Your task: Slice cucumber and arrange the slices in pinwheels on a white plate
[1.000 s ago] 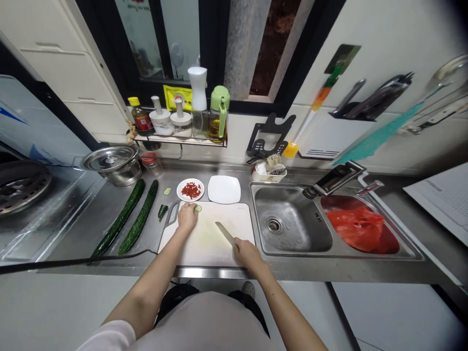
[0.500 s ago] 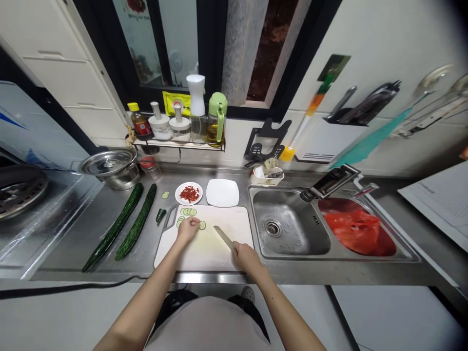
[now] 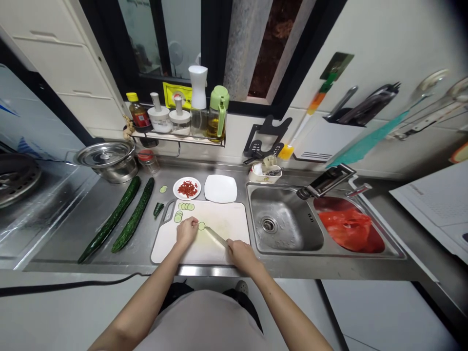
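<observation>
My right hand point(image 3: 242, 256) grips a kitchen knife point(image 3: 217, 238) by its handle, the blade pointing up and left across the white cutting board point(image 3: 234, 219). The blade tip is at the right edge of a single round cucumber slice point(image 3: 201, 226). My left hand point(image 3: 187, 232) is closed, its fingertips pinched at the left edge of that slice. Behind my left hand lie a row of overlapping cucumber slices point(image 3: 186, 206) and a shorter stack of slices point(image 3: 178, 216).
Two long cucumbers point(image 3: 113, 219) and a cut cucumber end point(image 3: 158, 209) lie left of the board. Behind it stand a plate of chopped red pieces point(image 3: 179, 194) and a square white plate point(image 3: 220, 188). To the right is a sink point(image 3: 292, 241) with a red bag point(image 3: 351, 229).
The knife has moved left and its tip now meets the cucumber slice. My left hand stays beside that slice, uncovering more of the stack behind it. The view has shifted slightly.
</observation>
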`<state>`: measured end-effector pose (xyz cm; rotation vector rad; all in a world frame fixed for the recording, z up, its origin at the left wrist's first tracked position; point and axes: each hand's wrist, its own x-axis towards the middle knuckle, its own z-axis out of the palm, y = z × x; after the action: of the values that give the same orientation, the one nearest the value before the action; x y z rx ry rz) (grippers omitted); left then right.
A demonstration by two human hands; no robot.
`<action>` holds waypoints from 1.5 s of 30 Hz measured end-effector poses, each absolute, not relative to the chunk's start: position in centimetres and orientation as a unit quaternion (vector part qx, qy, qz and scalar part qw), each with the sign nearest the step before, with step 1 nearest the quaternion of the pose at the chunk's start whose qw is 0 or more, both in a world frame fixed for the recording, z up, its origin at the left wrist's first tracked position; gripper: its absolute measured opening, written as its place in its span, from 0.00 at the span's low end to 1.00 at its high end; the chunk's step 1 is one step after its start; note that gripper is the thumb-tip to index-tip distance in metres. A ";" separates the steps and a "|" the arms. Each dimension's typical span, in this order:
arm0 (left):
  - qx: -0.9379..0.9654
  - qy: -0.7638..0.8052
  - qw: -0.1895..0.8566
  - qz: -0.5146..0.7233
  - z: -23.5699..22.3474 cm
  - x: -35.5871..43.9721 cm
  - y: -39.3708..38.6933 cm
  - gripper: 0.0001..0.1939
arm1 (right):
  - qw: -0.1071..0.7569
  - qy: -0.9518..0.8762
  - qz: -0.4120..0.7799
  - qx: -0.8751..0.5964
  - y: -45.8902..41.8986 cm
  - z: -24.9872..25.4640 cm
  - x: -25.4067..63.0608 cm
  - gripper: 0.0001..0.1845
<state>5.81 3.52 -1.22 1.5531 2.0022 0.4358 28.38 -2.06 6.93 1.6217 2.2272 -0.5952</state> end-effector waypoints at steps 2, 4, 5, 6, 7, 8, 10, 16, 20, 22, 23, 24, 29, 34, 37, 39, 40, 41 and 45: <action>0.578 0.750 0.280 0.159 -1.2 5.8 3.4 0.11 | 0.165 0.783 -0.211 0.562 -2.3 6.8 28.2 0.16; 0.581 0.750 0.276 0.153 -1.1 5.9 3.3 0.11 | 0.165 0.784 -0.211 0.560 -2.4 6.7 28.0 0.16; 0.583 0.750 0.273 0.150 -1.1 5.9 3.3 0.11 | 0.164 0.784 -0.211 0.560 -2.4 6.6 27.9 0.16; 0.585 0.751 0.270 0.147 -1.0 5.9 3.3 0.12 | 0.165 0.783 -0.211 0.561 -2.4 6.6 27.8 0.16; 0.587 0.751 0.267 0.144 -1.0 6.0 3.3 0.12 | 0.166 0.782 -0.211 0.563 -2.4 6.5 27.8 0.16; 0.588 0.751 0.264 0.142 -1.0 6.0 3.3 0.12 | 0.168 0.780 -0.212 0.564 -2.4 6.5 27.7 0.16; 0.590 0.751 0.259 0.141 -1.0 6.0 3.3 0.13 | 0.170 0.778 -0.213 0.566 -2.3 6.4 27.6 0.17; 0.599 0.747 0.253 0.141 -1.2 6.0 3.3 0.14 | 0.170 0.778 -0.214 0.566 -2.2 6.4 27.5 0.16; 0.596 0.747 0.258 0.141 -1.2 6.0 3.3 0.14 | 0.172 0.778 -0.216 0.564 -2.1 6.6 27.5 0.16; 0.594 0.749 0.259 0.141 -1.2 6.0 3.3 0.14 | 0.175 0.777 -0.216 0.565 -2.1 6.6 27.5 0.16; 0.593 0.749 0.259 0.141 -1.1 6.0 3.3 0.14 | 0.178 0.776 -0.216 0.565 -2.1 6.6 27.5 0.16; 0.592 0.750 0.260 0.141 -1.1 6.0 3.3 0.14 | 0.181 0.776 -0.216 0.564 -2.2 6.5 27.4 0.16; 0.596 0.746 0.262 0.140 -0.9 6.0 3.2 0.14 | 0.192 0.772 -0.220 0.564 -2.2 6.5 27.0 0.16; 0.596 0.745 0.265 0.139 -0.7 6.0 3.2 0.14 | 0.203 0.769 -0.226 0.563 -2.0 7.1 26.6 0.17; 0.595 0.745 0.270 0.135 -0.6 6.0 3.2 0.14 | 0.204 0.770 -0.225 0.561 -1.8 7.3 26.5 0.17; 0.595 0.745 0.271 0.131 -0.5 6.0 3.2 0.15 | 0.204 0.771 -0.224 0.560 -1.7 7.3 26.4 0.17; 0.595 0.745 0.272 0.129 -0.5 6.0 3.3 0.15 | 0.204 0.771 -0.224 0.560 -1.6 7.3 26.3 0.17; 0.594 0.746 0.273 0.128 -0.6 6.0 3.3 0.15 | 0.204 0.772 -0.224 0.559 -1.5 7.2 26.2 0.17; 0.593 0.746 0.273 0.130 -0.6 6.1 3.4 0.15 | 0.202 0.776 -0.219 0.555 -1.1 6.8 25.8 0.18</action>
<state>6.05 3.37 -0.59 1.5970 2.0081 0.3494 25.81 -1.14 6.79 1.5509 2.1682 -0.6112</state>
